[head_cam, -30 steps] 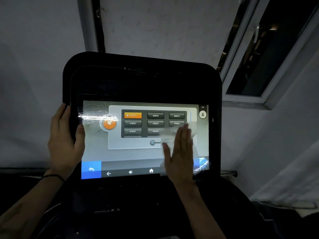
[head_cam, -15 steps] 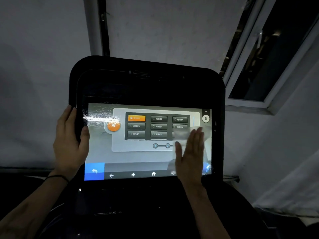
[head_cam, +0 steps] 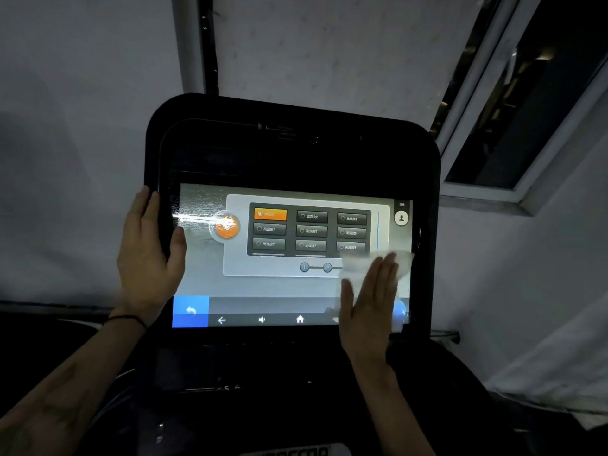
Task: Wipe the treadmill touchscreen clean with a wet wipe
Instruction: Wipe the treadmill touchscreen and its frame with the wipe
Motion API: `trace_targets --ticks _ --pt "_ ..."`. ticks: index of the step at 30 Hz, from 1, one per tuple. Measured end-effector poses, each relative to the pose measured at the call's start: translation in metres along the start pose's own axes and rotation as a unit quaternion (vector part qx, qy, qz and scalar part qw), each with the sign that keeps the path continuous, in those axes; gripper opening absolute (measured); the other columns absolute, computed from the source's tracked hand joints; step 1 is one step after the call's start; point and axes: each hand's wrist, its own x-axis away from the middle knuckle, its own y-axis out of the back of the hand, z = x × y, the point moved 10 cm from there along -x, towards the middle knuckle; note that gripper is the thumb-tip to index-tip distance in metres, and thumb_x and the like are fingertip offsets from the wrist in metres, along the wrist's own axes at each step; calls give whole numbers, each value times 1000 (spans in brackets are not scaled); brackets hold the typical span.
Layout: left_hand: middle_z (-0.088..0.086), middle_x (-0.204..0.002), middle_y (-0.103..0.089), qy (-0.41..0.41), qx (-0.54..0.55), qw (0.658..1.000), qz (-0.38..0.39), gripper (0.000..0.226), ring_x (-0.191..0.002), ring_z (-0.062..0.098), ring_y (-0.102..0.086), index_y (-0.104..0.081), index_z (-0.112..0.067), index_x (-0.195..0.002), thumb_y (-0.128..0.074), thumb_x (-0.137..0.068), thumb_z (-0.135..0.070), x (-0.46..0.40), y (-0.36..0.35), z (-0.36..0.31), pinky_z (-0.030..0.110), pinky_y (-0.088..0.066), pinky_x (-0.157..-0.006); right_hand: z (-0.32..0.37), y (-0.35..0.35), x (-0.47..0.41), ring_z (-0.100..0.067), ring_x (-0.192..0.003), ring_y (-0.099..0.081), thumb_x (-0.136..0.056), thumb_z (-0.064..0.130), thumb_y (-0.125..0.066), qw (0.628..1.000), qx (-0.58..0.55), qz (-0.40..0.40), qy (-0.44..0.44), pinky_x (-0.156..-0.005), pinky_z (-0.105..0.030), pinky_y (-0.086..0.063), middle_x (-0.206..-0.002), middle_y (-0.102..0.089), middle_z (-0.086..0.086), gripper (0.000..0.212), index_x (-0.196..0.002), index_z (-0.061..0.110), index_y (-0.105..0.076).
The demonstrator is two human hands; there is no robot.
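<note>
A: Logging the head view, the only view on file. Item one: touchscreen (head_cam: 292, 255), lit, set in the black console (head_cam: 292, 143). Status of the wipe?

B: Under way, by my judgement. A wet, streaky glare lies at the touchscreen's upper left, near the orange round button (head_cam: 226, 227), which suggests that part is done. The lower right is being covered at this moment. The middle, with its grid of dark buttons, shows no streaks I can read, so it may remain; the far right strip too.

A: Item two: wet wipe (head_cam: 368, 264).

B: White, thin, flat against the touchscreen's lower right part, just below the button grid, its upper right corner reaching toward the touchscreen's right edge. The rest is hidden beneath the palm.

A: Item three: right hand (head_cam: 370, 302).

B: Fingers straight and close together, pointing up the touchscreen, thumb a little apart on the left side. It presses the wet wipe flat; nothing is pinched.

A: Item four: left hand (head_cam: 148, 261).

B: Grips the console at the touchscreen's left border, fingers wrapped around the outer edge, thumb lying over the bezel and touching the touchscreen's left margin. A dark band (head_cam: 130, 319) circles that wrist.
</note>
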Motion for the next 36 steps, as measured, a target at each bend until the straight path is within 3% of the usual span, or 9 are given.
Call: trace_targets --ticks 5,9,13,18,24,29,32,36 --pt "5 -166 -28 -36 -25 999 9 64 -155 32 -32 -35 -1 -157 -50 -101 -29 0 -3 -7 43 -33 -123 36 -16 13 -28 -159 1 -107 48 -32 997 12 29 74 -129 -40 -4 -172 -2 -16 75 -161 -1 -12" --pt "4 -167 -26 -40 -28 999 16 64 -155 30 -31 -35 -2 -157 -50 -101 -29 0 -3 -8 43 -36 -119 21 -4 -39 -26 -159 0 -106 48 -34 999 9 -5 37 -129 -44 -11 -172 -4 -15 75 -162 1 -13" --pt "12 -168 -29 -27 -29 999 14 65 -155 29 -32 -34 -3 -158 -50 -101 -31 0 -4 -5 49 -41 -116 -7 2 -5 -24 -159 6 -107 47 -32 1000 7 -11 -15 -128 -50 -13 -172 3 -12 75 -162 3 -8" --pt "13 -167 -30 -29 -30 999 17 65 -154 30 -33 -34 -3 -158 -51 -101 -29 0 -3 -6 48 -42 -116 35 -14 3 -29 -159 1 -107 51 -28 999 -7 10 43 -129 -40 -3 -172 -2 -15 76 -162 1 -11" --pt "12 -167 -29 -17 -24 999 21 64 -155 28 -32 -34 -4 -158 -52 -101 -27 0 -2 -6 42 -37 -117 -7 6 -28 -24 -159 2 -106 51 -29 999 0 -20 -32 -128 -50 -15 -172 -1 -12 76 -162 2 -13" --pt "0 -165 -28 -31 -20 999 13 65 -154 29 -34 -35 -4 -158 -50 -101 -30 0 -2 -6 40 -37 -117 37 -20 26 -28 -159 0 -106 49 -33 999 -5 17 32 -128 -45 -9 -171 -1 -16 77 -161 -2 -12" --pt "5 -166 -29 -31 -19 999 13 63 -154 30 -35 -35 -3 -158 -51 -101 -28 0 -1 -6 41 -38 -117 48 -16 -24 -27 -159 -3 -106 55 -26 999 -17 13 24 -129 -43 -10 -171 -5 -15 78 -161 0 -16" --pt "11 -167 -31 -23 -15 1000 8 63 -153 28 -35 -36 -5 -158 -51 -101 -27 0 0 -8 41 -39 -115 8 3 -47 -25 -159 -1 -106 56 -24 1000 -12 -15 -7 -128 -49 -15 -171 -2 -12 78 -162 2 -15"
